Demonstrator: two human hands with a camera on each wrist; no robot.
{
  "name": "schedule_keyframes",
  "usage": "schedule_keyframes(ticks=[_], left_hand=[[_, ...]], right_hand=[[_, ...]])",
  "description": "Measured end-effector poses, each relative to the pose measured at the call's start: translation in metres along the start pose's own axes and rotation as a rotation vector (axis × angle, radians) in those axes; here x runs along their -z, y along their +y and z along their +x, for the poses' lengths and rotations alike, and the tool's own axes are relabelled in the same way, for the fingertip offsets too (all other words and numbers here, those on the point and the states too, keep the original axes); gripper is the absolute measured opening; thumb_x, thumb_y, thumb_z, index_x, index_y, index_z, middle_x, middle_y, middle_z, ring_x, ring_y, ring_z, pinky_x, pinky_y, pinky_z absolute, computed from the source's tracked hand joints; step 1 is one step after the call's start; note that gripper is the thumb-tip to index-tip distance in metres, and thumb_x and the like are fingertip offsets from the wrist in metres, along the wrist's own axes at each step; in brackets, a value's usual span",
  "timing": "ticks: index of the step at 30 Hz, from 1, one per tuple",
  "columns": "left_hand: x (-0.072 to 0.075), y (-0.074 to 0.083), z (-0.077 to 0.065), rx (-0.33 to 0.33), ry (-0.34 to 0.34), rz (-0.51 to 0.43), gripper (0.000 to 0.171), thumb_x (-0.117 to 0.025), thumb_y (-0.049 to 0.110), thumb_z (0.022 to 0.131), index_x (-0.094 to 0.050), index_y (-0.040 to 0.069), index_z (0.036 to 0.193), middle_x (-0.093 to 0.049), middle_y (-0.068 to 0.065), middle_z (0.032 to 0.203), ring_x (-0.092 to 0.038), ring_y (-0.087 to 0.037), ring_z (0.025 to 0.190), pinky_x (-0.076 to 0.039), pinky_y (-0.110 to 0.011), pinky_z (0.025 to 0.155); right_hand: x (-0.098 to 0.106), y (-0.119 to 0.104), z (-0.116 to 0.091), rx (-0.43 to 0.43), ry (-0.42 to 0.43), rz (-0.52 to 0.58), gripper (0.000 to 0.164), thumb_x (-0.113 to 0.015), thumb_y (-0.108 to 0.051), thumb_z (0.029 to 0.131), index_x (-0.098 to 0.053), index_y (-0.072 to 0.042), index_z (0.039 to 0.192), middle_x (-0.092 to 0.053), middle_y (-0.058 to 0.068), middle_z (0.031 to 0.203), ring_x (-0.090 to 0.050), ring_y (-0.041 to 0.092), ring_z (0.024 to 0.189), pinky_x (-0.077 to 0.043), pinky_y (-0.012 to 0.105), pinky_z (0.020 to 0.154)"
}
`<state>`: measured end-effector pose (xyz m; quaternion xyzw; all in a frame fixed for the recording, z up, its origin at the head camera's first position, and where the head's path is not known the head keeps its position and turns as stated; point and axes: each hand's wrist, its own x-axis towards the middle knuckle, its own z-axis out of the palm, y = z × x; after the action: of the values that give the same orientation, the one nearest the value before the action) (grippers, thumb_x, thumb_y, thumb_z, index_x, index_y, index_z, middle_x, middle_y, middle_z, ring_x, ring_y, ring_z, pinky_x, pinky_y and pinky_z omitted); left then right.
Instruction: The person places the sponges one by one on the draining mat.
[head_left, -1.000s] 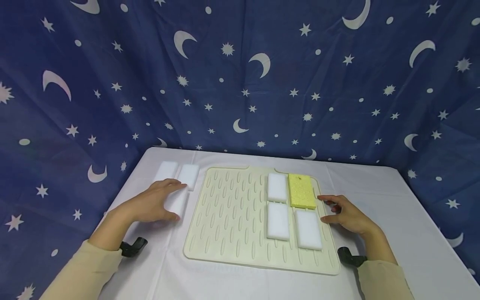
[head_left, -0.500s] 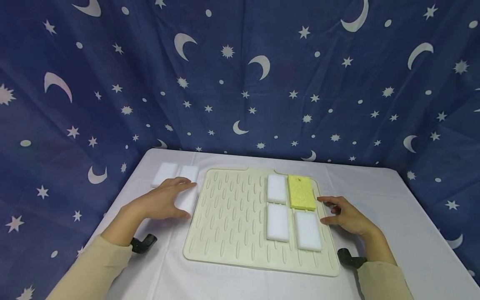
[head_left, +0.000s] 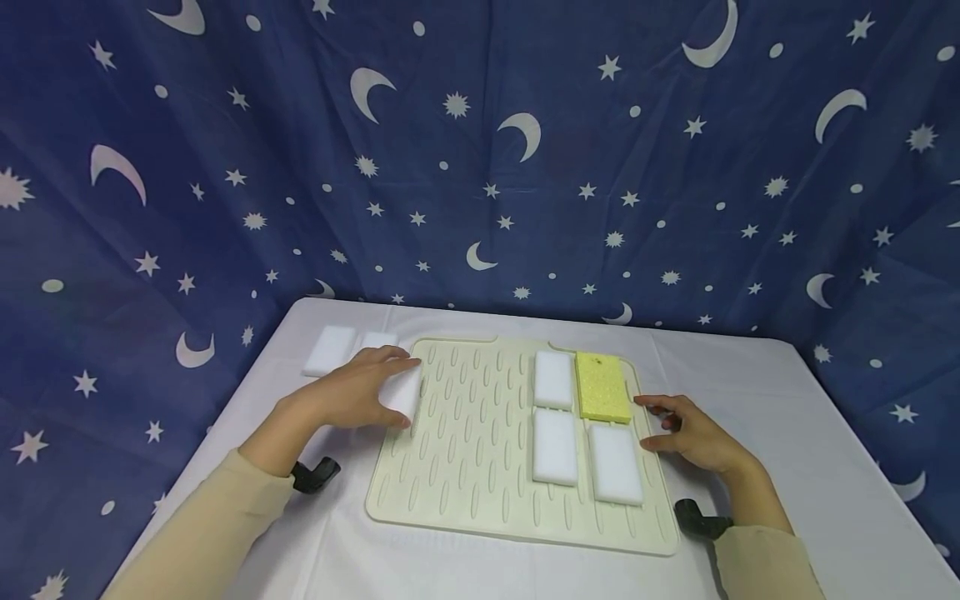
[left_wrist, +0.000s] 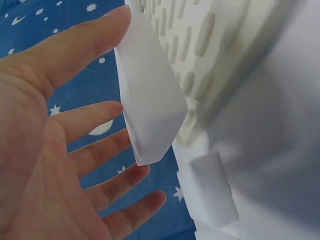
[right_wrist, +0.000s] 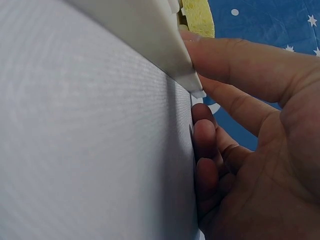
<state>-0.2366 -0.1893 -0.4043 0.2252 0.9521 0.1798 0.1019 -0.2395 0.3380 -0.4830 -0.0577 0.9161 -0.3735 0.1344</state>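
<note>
In the head view my left hand [head_left: 356,392] holds a white sponge [head_left: 402,390] between thumb and fingers at the left edge of a cream drying mat [head_left: 457,517]. The left wrist view shows this white sponge [left_wrist: 152,90] tilted, with the thumb on one side and fingertips on the other. My right hand [head_left: 697,433] rests by the mat's right edge, thumb and index finger touching it. The right wrist view shows the remaining fingers of the right hand [right_wrist: 250,115] loosely curled. On the mat's right half lie a yellow sponge [head_left: 603,387] and several white sponges, one of them the front-right sponge [head_left: 617,463].
Two more white sponges lie left of the mat: the outer sponge [head_left: 331,350] and another sponge [head_left: 379,340] partly behind my left hand. A white cloth [head_left: 465,575] covers the table. A dark blue curtain [head_left: 450,167] with moons and stars hangs behind.
My left hand has moved right with the white sponge, from the cloth to the mat's left edge. My right hand stays by the mat's right edge.
</note>
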Motion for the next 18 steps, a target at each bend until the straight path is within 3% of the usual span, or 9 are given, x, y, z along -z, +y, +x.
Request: schedule_keyframes(ticks=[18], left_hand=[[0.001,0.027,0.032,-0.035,-0.01,0.028,0.094,-0.085,0.047,0.083,-0.041,0.018,0.16,-0.036,-0.008,0.164,-0.031,-0.036,0.153,-0.035,-0.056,0.119]], right_hand=[[-0.001,0.0,0.001,-0.004,0.014,-0.004,0.079,-0.088,-0.023,0.078,-0.055,-0.013,0.149,-0.045,0.016,0.127,-0.041,0.027,0.107,-0.039,0.038,0.084]])
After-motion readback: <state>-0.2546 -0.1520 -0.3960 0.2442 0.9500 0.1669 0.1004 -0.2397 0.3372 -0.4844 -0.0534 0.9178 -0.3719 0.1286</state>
